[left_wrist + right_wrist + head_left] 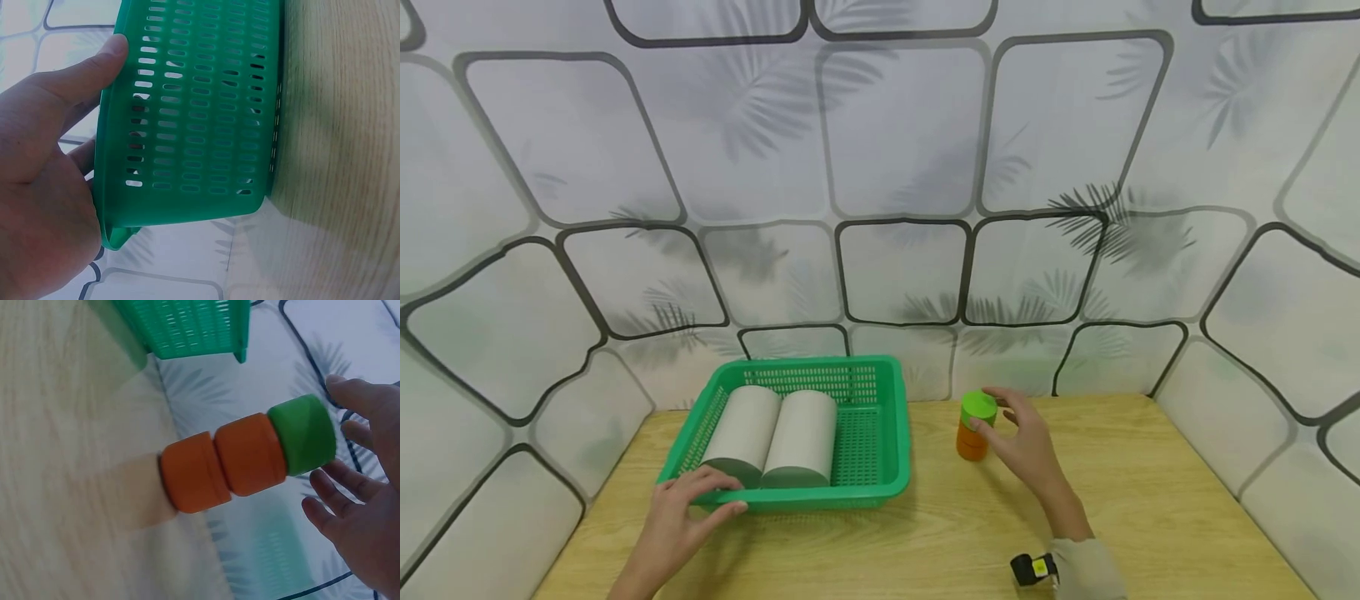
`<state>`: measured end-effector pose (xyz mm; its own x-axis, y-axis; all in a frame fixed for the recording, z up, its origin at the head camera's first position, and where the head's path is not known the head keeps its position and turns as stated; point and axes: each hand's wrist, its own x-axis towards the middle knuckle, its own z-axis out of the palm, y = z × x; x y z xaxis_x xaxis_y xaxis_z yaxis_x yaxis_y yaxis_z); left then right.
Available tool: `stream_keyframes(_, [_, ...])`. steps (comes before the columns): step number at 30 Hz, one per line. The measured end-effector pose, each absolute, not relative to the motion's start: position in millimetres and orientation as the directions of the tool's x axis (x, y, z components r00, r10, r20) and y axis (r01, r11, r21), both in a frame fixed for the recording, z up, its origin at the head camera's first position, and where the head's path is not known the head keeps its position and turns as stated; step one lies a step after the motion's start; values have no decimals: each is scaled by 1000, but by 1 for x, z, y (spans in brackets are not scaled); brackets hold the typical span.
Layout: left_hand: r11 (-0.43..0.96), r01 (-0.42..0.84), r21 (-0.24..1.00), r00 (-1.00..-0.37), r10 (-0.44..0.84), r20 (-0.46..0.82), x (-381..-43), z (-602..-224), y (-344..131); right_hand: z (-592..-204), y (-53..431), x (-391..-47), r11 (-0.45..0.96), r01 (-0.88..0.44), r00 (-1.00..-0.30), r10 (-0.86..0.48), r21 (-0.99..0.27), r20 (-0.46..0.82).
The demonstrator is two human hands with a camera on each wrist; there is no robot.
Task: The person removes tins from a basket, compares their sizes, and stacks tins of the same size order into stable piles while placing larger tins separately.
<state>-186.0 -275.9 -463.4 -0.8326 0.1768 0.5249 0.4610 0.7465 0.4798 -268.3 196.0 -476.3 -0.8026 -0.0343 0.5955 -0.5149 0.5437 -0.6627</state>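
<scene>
My left hand point(673, 521) grips the front left rim of a green plastic basket point(898, 433), thumb outside; the left wrist view shows the thumb on the slotted wall point(206, 206). Two white cylinders point(742, 429) lie side by side in the basket's left and middle part. To the right of the basket, an orange bottle with a green lid point(972, 443) stands upright on the table. Around its lid, my right hand point(1028, 446) holds its fingers spread. In the right wrist view, the fingertips point(335, 379) appear just off the lid.
The wooden table point(925, 550) reaches back to a patterned cloth wall point(898, 275) that also rises on both sides. A small black device with a yellow label point(1033, 569) sits beside the right sleeve point(1086, 568).
</scene>
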Motion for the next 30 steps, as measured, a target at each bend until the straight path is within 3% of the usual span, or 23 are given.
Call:
stream_keyframes(12, [781, 478, 402, -805, 206, 556, -185, -461, -274, -442, 187, -255, 602, -580, -698, -20, -549, 716])
stream_keyframes(19, [774, 543, 325, -745, 266, 611, -184, -456, -273, -435, 177, -251, 595, -604, -682, -40, -531, 730])
stream_keyframes(30, [627, 642, 442, -720, 295, 628, -186, -455, -278, -434, 150, -245, 551, -657, -670, -112, -515, 734])
